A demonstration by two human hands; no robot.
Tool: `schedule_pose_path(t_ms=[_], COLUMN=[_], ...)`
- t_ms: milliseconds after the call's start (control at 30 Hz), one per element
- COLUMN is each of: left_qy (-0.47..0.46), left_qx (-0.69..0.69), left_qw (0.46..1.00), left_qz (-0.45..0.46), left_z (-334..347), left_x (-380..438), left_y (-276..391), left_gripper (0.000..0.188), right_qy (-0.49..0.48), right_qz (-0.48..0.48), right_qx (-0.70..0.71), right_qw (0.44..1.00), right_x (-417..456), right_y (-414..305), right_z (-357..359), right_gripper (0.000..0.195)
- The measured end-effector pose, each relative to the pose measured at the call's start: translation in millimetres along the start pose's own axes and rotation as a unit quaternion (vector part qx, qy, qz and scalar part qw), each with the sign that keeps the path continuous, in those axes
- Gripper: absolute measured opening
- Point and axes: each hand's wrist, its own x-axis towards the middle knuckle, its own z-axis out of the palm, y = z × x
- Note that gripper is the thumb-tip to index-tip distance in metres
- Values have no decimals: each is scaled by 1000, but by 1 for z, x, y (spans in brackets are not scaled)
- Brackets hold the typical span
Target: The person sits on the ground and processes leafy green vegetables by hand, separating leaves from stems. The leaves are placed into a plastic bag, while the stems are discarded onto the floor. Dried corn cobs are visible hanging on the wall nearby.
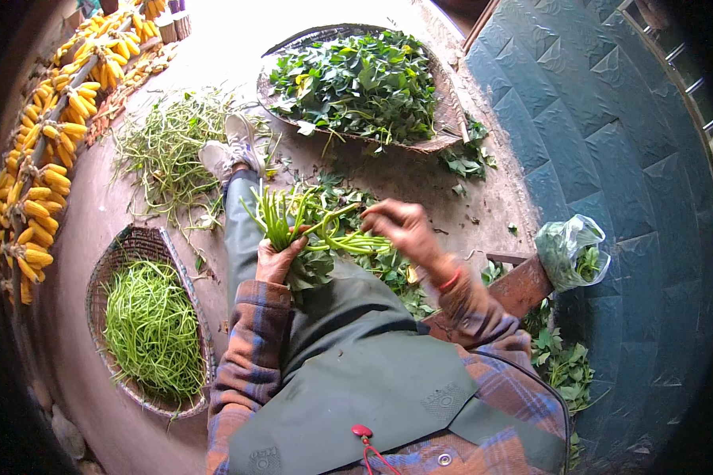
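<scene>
My left hand [278, 256] is closed around a bunch of green leafy stems [279, 222], just above my lap, with cut ends fanning upward and leaves hanging below. Close to its right, my right hand [405, 228] is raised and somewhat blurred, fingertips near the end of a longer stem [338, 211]; whether they touch it I cannot tell. More green stems [362, 243] stretch between the hands. A green apron [356, 392] covers my lap. Loose leafy vines [392, 273] lie beyond my knees.
A wicker basket [92, 320] of thin green stalks stands at left. Ahead is a large woven tray [451, 127] heaped with leaves; a stem pile [172, 148] lies by my shoes. Yellow corn cobs [35, 208] hang far left. A wooden bench [520, 288] and a plastic bag [570, 252] are at right.
</scene>
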Motion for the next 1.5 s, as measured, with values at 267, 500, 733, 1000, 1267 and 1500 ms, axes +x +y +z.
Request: schedule_pose_path(t_ms=[267,500,733,1000,1267,1500], left_qy=[22,-13,-78,166,89,80], left_qx=[-19,60,236,196,43,42], left_qw=[997,996,939,956,989,995], left_qz=[65,58,238,141,106,38], left_z=[13,16,46,-30,-14,-2], left_x=[-3,10,25,55,39,18], left_y=[-21,-25,-19,-44,-3,12], left_gripper=[23,23,25,20,22,21], right_qy=[142,52,-13,-288,214,202], right_qz=[43,184,139,-3,103,-17], right_qx=[72,253,85,11,194,-241], right_qw=[986,948,987,957,952,949], right_x=[-13,-29,-56,-117,-80,-46], right_y=[18,-7,-52,-91,-24,-1], right_z=[88,47,19,-4,-37,-23], right_gripper=[17,16,18,12,27,19])
